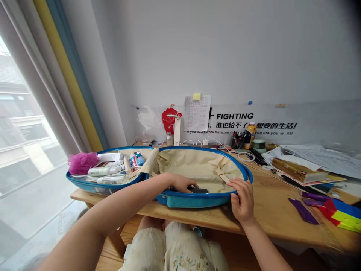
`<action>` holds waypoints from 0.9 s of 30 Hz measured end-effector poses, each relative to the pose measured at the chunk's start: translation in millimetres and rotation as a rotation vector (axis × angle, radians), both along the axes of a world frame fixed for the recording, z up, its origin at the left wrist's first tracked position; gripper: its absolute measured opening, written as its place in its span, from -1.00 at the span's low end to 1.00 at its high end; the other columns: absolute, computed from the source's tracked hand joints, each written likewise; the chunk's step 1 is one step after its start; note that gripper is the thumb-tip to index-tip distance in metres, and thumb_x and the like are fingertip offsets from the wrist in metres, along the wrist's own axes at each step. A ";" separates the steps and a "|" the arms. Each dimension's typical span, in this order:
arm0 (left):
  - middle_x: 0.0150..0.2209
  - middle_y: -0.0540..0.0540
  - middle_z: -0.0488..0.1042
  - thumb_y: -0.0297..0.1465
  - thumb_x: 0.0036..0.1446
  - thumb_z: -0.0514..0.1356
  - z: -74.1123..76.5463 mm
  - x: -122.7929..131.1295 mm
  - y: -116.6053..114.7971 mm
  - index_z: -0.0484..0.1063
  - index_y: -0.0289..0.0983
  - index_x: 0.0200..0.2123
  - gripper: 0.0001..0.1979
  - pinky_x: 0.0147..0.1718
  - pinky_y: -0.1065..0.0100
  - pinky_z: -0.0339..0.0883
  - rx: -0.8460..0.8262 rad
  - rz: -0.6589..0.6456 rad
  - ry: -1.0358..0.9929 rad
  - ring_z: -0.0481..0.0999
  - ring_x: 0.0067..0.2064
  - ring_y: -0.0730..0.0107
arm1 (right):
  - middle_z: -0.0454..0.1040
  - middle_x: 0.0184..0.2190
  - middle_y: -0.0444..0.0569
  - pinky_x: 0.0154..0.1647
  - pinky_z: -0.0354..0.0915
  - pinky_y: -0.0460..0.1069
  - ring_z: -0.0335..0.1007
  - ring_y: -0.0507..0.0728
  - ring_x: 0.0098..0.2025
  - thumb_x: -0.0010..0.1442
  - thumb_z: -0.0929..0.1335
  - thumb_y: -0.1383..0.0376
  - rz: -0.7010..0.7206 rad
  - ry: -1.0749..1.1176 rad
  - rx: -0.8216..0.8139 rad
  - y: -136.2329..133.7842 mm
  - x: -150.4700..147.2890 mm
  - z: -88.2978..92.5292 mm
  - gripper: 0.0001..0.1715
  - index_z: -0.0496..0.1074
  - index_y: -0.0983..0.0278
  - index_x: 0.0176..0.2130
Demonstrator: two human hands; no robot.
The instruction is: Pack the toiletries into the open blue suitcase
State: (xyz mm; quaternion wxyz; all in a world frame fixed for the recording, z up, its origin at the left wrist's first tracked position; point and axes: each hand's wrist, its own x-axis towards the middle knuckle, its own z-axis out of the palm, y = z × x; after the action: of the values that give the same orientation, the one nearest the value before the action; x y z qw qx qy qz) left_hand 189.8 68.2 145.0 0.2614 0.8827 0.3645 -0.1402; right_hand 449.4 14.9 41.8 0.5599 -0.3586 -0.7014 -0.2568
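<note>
An open blue suitcase (197, 200) lies on the wooden desk (270, 214). Its right half is lined in beige and nearly bare. My left hand (183, 183) reaches inside that half, fingers curled on a small dark object (199, 190) by the near rim. My right hand (242, 199) rests on the suitcase's front right rim, fingers bent over the edge. The left half (113, 165) holds toiletry tubes, small bottles and a pink bath puff (82, 162).
Papers and books (301, 169) pile up on the right of the desk, with coloured blocks (344, 216) and purple strips (303, 210) near its edge. Bottles and jars (251, 135) stand along the wall. A window and curtain (56, 94) are at left.
</note>
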 end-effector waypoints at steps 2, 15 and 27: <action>0.26 -0.09 0.32 -0.07 0.11 0.17 0.0 -3.2 1.2 0.19 -0.08 0.29 -0.32 0.15 0.18 0.25 -0.014 0.019 0.010 0.37 0.21 0.11 | 0.50 -0.20 0.01 0.18 0.11 0.18 0.40 0.20 -0.02 0.31 0.15 0.24 -0.008 -0.009 0.004 0.3 -0.1 0.0 -0.70 0.40 0.19 -0.12; 0.31 -0.04 0.23 0.02 0.29 -0.13 19.1 -29.6 6.4 0.21 -0.14 0.29 -0.37 0.25 0.29 0.09 0.110 0.119 -0.087 0.25 0.29 0.27 | 0.51 -0.21 0.02 0.17 0.11 0.20 0.41 0.21 -0.03 0.30 0.15 0.22 -0.003 -0.002 -0.005 3.3 2.8 -2.7 -0.70 0.42 0.19 -0.15; 0.24 -0.38 0.28 -0.45 0.09 0.04 44.3 -257.7 34.7 0.20 -0.28 0.27 -0.37 0.11 -0.04 0.20 0.841 0.924 0.277 0.28 0.23 -0.15 | 0.50 -0.21 0.04 0.17 0.11 0.20 0.40 0.22 -0.02 0.33 0.14 0.21 -0.017 -0.030 0.014 2.6 2.2 -1.7 -0.69 0.40 0.20 -0.14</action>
State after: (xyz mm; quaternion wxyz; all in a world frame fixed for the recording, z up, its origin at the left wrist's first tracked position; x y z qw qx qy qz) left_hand -67.9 102.9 189.3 -0.1232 0.6355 0.7616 0.0293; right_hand 451.6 17.5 40.1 0.5497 -0.3569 -0.7046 -0.2718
